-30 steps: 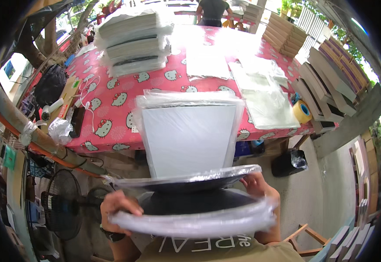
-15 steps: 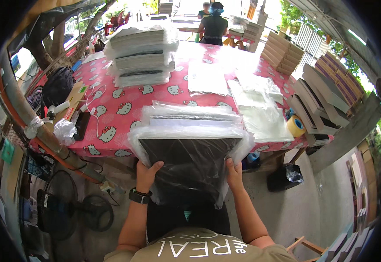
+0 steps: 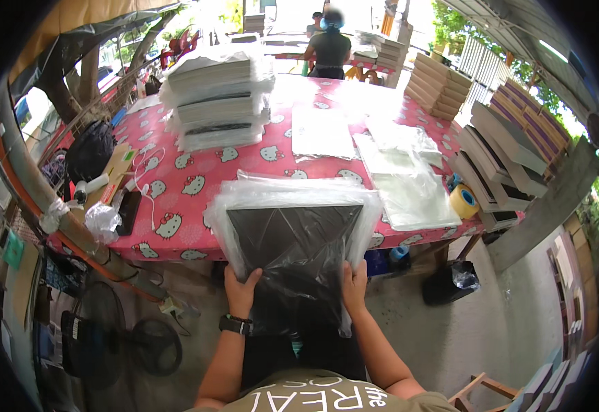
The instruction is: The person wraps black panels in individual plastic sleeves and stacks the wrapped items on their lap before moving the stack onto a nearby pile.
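Observation:
In front of my body I hold a stack of flat dark panels in clear plastic sleeves [image 3: 292, 240], its far end over the front edge of the table. My left hand [image 3: 240, 292] is closed on the left side, thumb on top. My right hand [image 3: 355, 288] grips the right side the same way, its fingers mostly hidden underneath. Loose clear plastic sticks out around the panels, and the near end hangs toward my lap.
A pink patterned cloth [image 3: 172, 182] covers the table. A tall plastic-wrapped stack [image 3: 217, 103] stands far left; clear plastic sleeves [image 3: 419, 199] and a yellow tape roll [image 3: 463, 201] lie right. A fan [image 3: 97, 333] stands lower left, a black bin [image 3: 447, 285] lower right. A co-worker [image 3: 329, 48] stands beyond.
Both hands have come nearer my body and closer together, drawing the wrapped stack toward me. My grip on both its sides stays.

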`<state>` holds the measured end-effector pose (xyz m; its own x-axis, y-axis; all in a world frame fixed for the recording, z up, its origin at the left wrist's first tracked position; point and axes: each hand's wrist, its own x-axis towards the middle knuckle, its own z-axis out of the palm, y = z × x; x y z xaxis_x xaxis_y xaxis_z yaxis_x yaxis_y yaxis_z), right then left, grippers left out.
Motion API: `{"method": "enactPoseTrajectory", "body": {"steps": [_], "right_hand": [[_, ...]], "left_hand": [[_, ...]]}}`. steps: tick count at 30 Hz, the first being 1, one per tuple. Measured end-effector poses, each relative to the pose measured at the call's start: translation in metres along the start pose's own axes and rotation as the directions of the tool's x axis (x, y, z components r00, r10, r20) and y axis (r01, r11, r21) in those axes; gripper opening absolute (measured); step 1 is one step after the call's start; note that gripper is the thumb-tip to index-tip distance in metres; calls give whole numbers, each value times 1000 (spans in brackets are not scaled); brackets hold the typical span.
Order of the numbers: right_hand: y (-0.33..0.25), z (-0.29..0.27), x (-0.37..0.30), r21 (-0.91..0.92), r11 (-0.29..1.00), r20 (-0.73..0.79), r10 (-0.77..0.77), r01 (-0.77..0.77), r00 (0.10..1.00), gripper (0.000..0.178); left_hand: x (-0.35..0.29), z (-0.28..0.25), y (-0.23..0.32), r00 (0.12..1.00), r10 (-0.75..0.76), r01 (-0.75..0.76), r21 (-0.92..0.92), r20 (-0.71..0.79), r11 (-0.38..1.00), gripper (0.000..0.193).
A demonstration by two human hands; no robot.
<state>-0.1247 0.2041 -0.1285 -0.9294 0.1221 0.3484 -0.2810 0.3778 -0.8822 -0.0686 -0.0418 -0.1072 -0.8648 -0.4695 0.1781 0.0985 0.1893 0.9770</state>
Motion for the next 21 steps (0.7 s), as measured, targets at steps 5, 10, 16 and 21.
{"method": "enactPoseTrajectory", "body": {"steps": [5,10,16,21], "right_hand": [[-14,3,17,-20,991,-119,-133,132,984,39],[-19,-8,14,91,995,8,-36,35,999,38],[5,-22,-8,226,970,132,57,-86,990,35],[14,-35,-25,245,946,226,158,-213,961,28]], "left_hand": [[15,-24,12,924,327,-283,218,-199,934,56],[84,-4,126,685,667,-719,420,292,554,43],[117,30,133,740,274,-663,598,614,450,64],[122,33,120,727,297,-684,611,620,399,71]]}}
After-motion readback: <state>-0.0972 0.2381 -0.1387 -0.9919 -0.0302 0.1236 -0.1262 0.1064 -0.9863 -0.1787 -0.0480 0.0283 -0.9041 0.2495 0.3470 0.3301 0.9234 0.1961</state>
